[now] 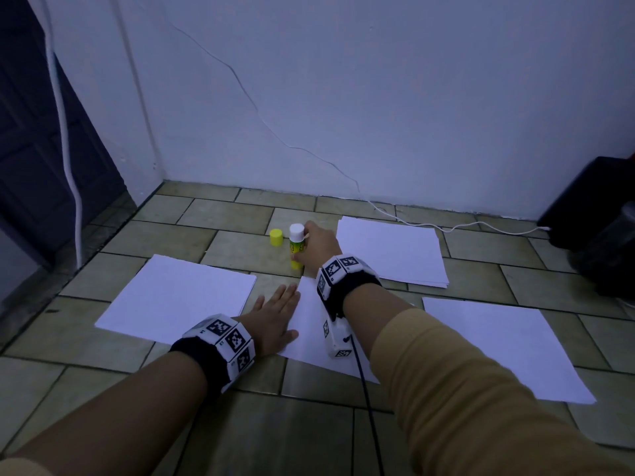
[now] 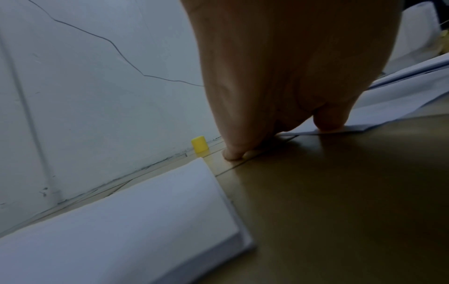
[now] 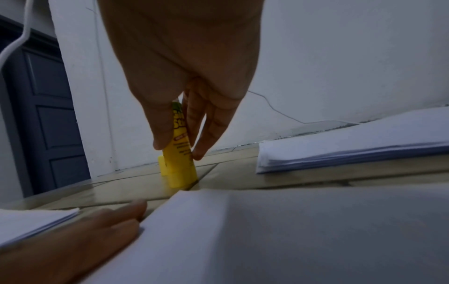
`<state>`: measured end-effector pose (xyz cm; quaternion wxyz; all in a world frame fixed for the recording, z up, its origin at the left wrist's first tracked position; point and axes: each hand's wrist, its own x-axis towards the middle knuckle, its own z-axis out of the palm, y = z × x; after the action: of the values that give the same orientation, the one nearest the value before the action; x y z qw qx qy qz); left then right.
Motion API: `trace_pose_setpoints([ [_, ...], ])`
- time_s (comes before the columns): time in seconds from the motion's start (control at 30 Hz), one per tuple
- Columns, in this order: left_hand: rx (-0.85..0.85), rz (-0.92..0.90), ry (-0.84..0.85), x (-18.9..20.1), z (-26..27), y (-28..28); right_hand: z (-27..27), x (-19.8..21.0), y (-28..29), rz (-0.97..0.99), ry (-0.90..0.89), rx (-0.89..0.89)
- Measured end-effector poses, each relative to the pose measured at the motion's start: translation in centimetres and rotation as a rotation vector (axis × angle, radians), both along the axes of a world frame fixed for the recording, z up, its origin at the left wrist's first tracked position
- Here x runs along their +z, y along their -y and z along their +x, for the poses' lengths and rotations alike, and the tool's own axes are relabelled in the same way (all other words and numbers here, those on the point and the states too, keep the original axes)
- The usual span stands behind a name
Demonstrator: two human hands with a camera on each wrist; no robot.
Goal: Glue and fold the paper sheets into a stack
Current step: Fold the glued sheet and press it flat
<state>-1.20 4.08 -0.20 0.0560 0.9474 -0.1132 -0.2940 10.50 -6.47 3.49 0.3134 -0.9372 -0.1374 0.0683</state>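
- Glue stick point(image 1: 296, 247) stood upright on the tiled floor point(image 1: 220, 231), long axis vertical, white tip up, just past the far edge of the middle sheet point(image 1: 309, 324).
- right hand point(image 1: 318, 247) was on it from the near-right side; thumb and fingers point(image 3: 201, 138) pinched the yellow barrel on either side, base seemingly touching the floor.
- left hand point(image 1: 275, 316) lay flat, fingers straight and together, pressing the left edge of the middle sheet; holding nothing.
- Key relation: stick sat directly ahead of the right hand, far from the person; left hand nearer the body and well short of it, so the right is the one placed to move it.
- yellow cap point(image 1: 276, 237) stood off the stick, just beside it on the left, apart from both hands.
- left stack point(image 1: 178, 297) lay beside the left hand; far stack point(image 1: 391, 252) just right of the right hand; another sheet point(image 1: 498, 345) at the near right.
- Judgement: glue uncapped; whether it was being picked up or set down, cannot tell.
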Motion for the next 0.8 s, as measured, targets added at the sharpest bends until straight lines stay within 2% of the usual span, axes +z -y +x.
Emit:
trace_pose_setpoints([
  [0.27,0.005,-0.004,0.039,-0.3,-0.2,0.0,-0.2,0.2,1.7,-0.022,-0.119,-0.039],
  [0.43,0.009,-0.025,0.033,0.1,-0.2,-0.2,-1.2,1.0,6.3,0.190,-0.133,-0.075],
  [0.5,0.004,-0.024,0.034,0.4,-0.1,-0.1,-2.1,2.1,9.1,0.184,-0.070,-0.046],
  [0.57,-0.004,-0.007,0.044,0.8,-0.2,0.0,-2.9,3.4,12.1,0.099,-0.053,-0.009],
  [0.7,-0.023,0.003,0.044,1.7,-0.1,0.0,-4.2,4.7,17.8,-0.415,-0.221,0.068],
  [0.8,-0.039,-0.013,0.034,2.0,-0.2,-0.2,-6.0,3.9,21.5,-0.509,-0.359,-0.050],
])
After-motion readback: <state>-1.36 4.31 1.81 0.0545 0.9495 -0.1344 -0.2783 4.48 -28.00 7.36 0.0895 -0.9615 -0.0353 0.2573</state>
